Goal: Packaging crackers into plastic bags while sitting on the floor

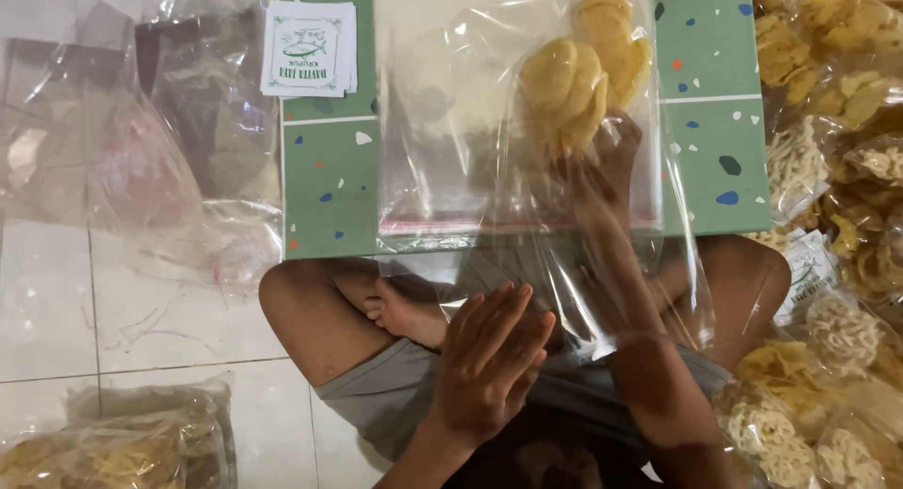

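Inside a clear crinkly bag (527, 169), right hand (602, 160) grips ruffled crackers (564, 89).

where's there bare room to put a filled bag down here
Bare floor tiles lie left of the knee, between the heap of empty plastic bags and the packed crackers. The green board is bare below the label stack. The right side is crowded with cracker bags.

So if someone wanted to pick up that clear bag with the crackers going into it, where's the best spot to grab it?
Probably by the open mouth of the clear plastic bag, at the end nearest the person, coming from below. The yellow crackers sit at the far closed end, so lifting the mouth keeps them inside. The right hand is already reaching in there; the left hand hovers beside that opening.
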